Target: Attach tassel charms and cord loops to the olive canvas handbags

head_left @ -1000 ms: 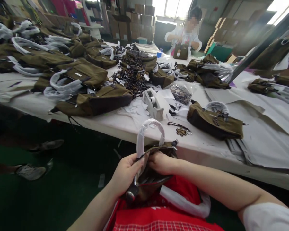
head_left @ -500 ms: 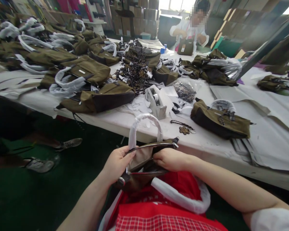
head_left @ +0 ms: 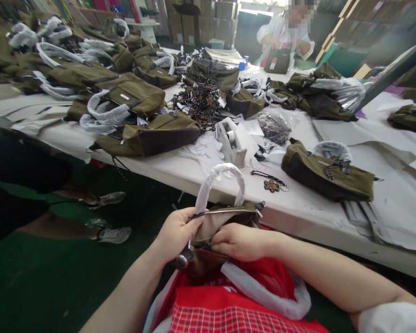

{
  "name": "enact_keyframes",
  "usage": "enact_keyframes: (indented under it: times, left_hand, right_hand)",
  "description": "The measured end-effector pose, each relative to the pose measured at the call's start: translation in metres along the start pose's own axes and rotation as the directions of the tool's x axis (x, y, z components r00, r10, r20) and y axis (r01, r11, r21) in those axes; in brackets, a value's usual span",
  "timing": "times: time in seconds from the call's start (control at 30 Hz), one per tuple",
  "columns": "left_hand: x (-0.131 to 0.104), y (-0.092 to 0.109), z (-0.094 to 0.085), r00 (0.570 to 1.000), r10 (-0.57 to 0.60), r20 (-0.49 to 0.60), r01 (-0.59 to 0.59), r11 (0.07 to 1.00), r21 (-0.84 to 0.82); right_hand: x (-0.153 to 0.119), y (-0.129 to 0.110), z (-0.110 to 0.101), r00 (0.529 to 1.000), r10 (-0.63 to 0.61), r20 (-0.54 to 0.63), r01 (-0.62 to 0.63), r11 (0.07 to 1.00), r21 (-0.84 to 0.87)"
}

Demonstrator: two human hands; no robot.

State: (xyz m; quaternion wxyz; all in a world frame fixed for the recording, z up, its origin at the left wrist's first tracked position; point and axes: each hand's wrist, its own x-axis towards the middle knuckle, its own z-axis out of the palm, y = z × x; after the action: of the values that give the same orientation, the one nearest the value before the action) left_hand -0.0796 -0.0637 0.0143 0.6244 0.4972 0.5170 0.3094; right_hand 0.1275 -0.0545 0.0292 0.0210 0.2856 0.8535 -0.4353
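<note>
An olive-brown handbag [head_left: 225, 220] with its zipped top open rests against my red apron. Its two handles are wrapped in white; one handle [head_left: 217, 178] stands up and the other [head_left: 260, 289] hangs toward me. My left hand [head_left: 180, 231] is closed on the bag's left edge, thumb over the zipper side. Inside the mouth, my right hand [head_left: 237, 241] has its fingers curled together by the pale lining. What those fingertips pinch, if anything, is too small to make out. On the table edge beyond lies a flower-shaped charm [head_left: 271, 186] on a dark cord.
A white table [head_left: 180, 178] spans the view. Olive handbags [head_left: 125, 99] are heaped at left, with a pile of dark chains and charms [head_left: 204, 95] beside them. A tape dispenser [head_left: 230, 141] and another handbag [head_left: 327, 173] stand nearer. One co-worker [head_left: 284, 39] is opposite; another person's legs [head_left: 72, 212] are at left.
My right hand has shifted left inside the bag's mouth, toward my left hand. The left hand keeps its hold. The legs at left have moved right, and the view has shifted slightly.
</note>
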Motion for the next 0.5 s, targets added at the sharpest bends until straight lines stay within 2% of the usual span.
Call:
enact_keyframes:
  times: [0.1,0.23,0.37,0.5]
  left_hand:
    - [0.002,0.0,-0.003,0.999,-0.017,0.029,0.019,0.998,-0.064]
    - [0.003,0.0,-0.008,0.999,-0.019,0.039,0.022,0.996,-0.082]
    - [0.004,0.0,-0.012,0.998,-0.015,0.058,0.018,0.999,-0.052]
    - [0.005,0.002,-0.015,0.998,-0.028,0.052,0.029,0.999,-0.019]
  right_hand:
    - [0.003,-0.001,0.002,0.987,0.106,-0.12,-0.128,0.974,-0.188]
    - [0.003,0.004,-0.001,0.945,0.222,-0.242,-0.303,0.874,-0.381]
    - [0.007,0.006,-0.006,0.905,0.297,-0.303,-0.409,0.801,-0.437]
    - [0.017,0.015,-0.008,0.847,0.41,-0.338,-0.522,0.761,-0.385]
